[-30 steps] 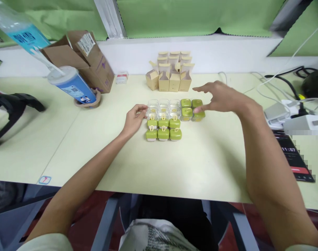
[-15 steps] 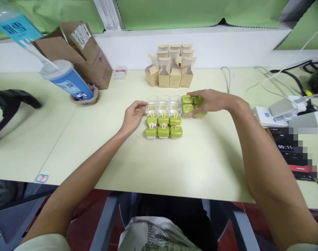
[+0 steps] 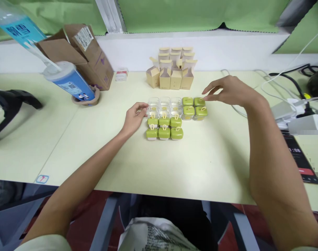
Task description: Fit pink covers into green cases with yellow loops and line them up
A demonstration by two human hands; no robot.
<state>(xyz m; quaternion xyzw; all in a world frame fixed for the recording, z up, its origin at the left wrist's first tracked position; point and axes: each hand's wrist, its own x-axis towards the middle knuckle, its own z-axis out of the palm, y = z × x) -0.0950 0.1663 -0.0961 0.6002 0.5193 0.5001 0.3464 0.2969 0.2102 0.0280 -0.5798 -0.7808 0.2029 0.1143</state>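
My left hand (image 3: 134, 118) rests on the table with bent fingers, thumb and fingertips against the left side of a clear plastic container (image 3: 152, 111). That container belongs to a block of several clear ones with yellow marks inside. In front of them stand two rows of green lids (image 3: 164, 132) with pale yellow loops on top. To the right, several clear containers wear green lids (image 3: 188, 111), set in a square. My right hand (image 3: 227, 91) hovers just right of this square, empty, thumb and fingers apart, its fingertips close to the back right lid (image 3: 199, 101).
Small open cardboard boxes (image 3: 176, 76) stand by the wall. At left are a brown carton (image 3: 96, 59), a blue tub (image 3: 72, 85) in a holder, a small white-and-red box (image 3: 121, 74) and a black stand (image 3: 15, 99). Cables, a power strip (image 3: 305, 122) and a phone (image 3: 300, 157) lie at right.
My right hand has let go of the green-lidded containers, risen and moved right, uncovering them. My left hand stays at the clear containers. The view has shifted slightly.
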